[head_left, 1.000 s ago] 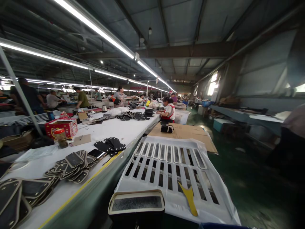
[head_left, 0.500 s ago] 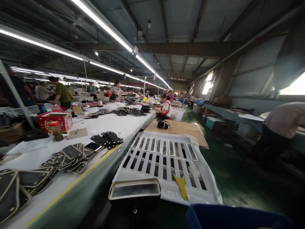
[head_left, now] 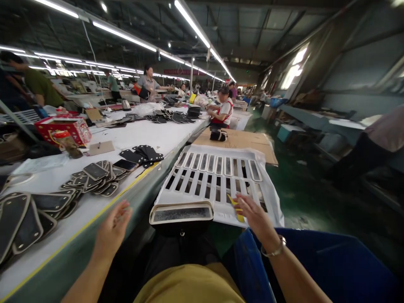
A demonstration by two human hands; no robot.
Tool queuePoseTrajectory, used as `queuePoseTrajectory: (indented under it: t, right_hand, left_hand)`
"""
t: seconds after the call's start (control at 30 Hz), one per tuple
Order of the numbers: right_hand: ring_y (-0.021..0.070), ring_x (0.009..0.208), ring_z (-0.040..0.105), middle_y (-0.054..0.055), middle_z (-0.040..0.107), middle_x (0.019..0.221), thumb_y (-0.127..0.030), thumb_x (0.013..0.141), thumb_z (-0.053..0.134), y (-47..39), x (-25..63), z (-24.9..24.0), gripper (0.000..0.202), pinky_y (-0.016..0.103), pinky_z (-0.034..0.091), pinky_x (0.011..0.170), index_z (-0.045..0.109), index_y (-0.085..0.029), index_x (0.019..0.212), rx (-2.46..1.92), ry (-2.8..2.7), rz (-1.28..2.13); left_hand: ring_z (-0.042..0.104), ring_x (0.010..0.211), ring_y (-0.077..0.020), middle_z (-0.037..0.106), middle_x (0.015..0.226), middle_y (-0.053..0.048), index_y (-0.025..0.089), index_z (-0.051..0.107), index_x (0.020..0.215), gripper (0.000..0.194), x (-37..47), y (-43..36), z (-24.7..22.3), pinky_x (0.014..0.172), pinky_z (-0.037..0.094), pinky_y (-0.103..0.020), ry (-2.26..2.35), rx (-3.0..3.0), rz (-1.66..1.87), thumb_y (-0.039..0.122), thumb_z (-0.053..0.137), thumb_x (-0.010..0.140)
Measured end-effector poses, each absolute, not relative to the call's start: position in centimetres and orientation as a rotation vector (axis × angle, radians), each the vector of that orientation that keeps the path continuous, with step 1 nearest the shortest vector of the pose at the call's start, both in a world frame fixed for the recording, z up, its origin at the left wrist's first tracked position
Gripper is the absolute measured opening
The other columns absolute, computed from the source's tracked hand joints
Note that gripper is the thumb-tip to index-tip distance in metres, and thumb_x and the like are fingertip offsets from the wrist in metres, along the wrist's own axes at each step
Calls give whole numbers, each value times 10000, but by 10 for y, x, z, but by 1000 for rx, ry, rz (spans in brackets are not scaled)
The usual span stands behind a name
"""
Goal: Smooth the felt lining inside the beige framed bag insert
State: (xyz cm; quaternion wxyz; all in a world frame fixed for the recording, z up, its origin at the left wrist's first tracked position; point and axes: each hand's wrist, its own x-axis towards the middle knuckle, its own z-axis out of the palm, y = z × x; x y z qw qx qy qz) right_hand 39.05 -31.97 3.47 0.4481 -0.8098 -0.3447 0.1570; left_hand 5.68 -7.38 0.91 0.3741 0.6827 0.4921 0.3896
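The right hand [head_left: 255,216] is reaching forward over the near edge of a white slotted sheet [head_left: 217,179]. Its fingers are spread and released, and the fingertips are lying on a yellow piece [head_left: 237,207], not gripping it. The yellow piece is lying flat on the sheet. It is long and narrow, with its long axis running away from the person, and its far end is pointing toward the slots; the near part is hidden under the fingers.

The left hand [head_left: 112,229] is hovering near the green edge of the long table [head_left: 104,252], with the grip released and holding nothing. Whether it is touching the edge, I cannot tell.

Between the two hands, a black pad [head_left: 181,213] with a cream border is lying at the near left corner of the sheet, with its long axis going left to right. The sheet itself is stretching away from the person, and its slots are pointing the same way. Behind it a brown cardboard [head_left: 240,141] is lying.

On the white table, flat black pieces [head_left: 94,176] are lying in overlapping heaps, and a red box [head_left: 63,128] is standing farther back. Other people are working along the table far away. A blue bin [head_left: 331,269] is standing at the person's right.
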Motion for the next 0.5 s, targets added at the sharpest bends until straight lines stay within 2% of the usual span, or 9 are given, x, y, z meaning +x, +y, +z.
queuePoseTrajectory:
  t: [0.1, 0.17, 0.23, 0.37, 0.5]
  right_hand:
    - [137, 592, 617, 80, 640, 820, -499, 914, 282, -278, 387, 6, 462, 232, 497, 519, 527, -140, 1069, -2165, -884, 699]
    - [133, 436, 558, 49, 607, 642, -528, 889, 334, -256, 384, -8, 463, 236, 457, 415, 549, -126, 971, -2258, -925, 862]
    - [152, 378, 537, 37, 571, 536, -527, 851, 419, -239, 383, -18, 433, 253, 442, 365, 559, -118, 864, -2334, -960, 987]
    - [182, 402, 574, 89, 586, 514, -408, 862, 411, -216, 384, -26, 385, 281, 476, 376, 534, -120, 638, -2466, -1025, 1206]
    - [176, 419, 590, 121, 623, 572, -308, 878, 350, -209, 386, -29, 378, 272, 483, 390, 511, -127, 588, -2495, -1091, 1266]
  left_hand:
    - [610, 959, -256, 624, 1100, -140, 99, 520, 1174, 715, 74, -57, -30, 849, 469, -357, 1299, 1857, 587, 645, 451, 718]
    - [626, 899, -236, 657, 1012, -130, 95, 547, 1130, 668, 80, -52, -42, 770, 478, -317, 1248, 1971, 374, 626, 340, 783]
    - [635, 787, -211, 681, 887, -103, 120, 617, 991, 590, 84, -49, -43, 666, 466, -276, 1209, 2041, 252, 593, 315, 810]
    - [578, 557, -167, 642, 608, -60, 144, 628, 688, 452, 92, -43, -37, 540, 396, -244, 1241, 2102, 100, 536, 427, 789]
    - [550, 496, -140, 597, 518, -42, 156, 577, 570, 398, 99, -39, -37, 521, 371, -229, 1252, 2133, -22, 429, 424, 816]
